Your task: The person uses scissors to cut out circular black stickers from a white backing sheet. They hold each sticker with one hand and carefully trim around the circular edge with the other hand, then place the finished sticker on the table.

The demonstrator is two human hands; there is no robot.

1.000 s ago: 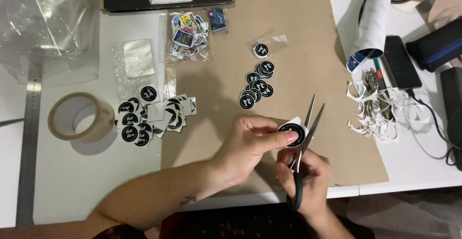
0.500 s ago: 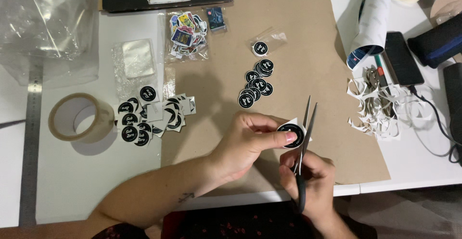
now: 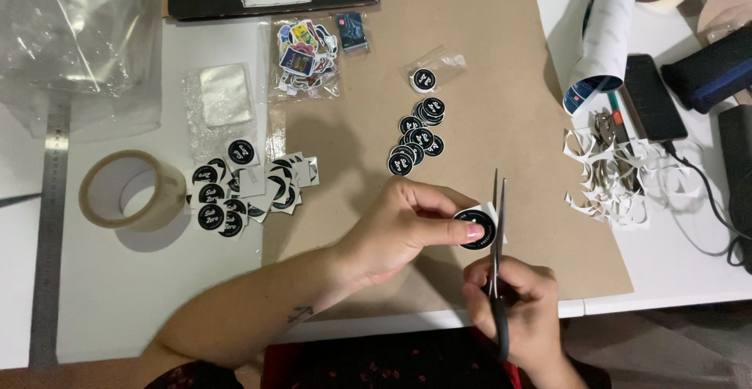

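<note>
Trimming step. Left hand [image 3: 399, 228] pinches round black sticker [image 3: 475, 227] at its fingertips; right hand [image 3: 513, 299] grips scissors [image 3: 497, 240], blades nearly closed along sticker's edge. Next cut likely needs sticker rotated.

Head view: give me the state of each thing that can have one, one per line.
Scissors: blades slightly open, tips up, at the sticker's edge.
Round black sticker: pinched in left hand, white margin partly on.
Right hand: gripping the scissor handles.
Cut stickers: piled loose on brown paper.
Tape roll: lying flat.
Phone: screen dark.
</note>
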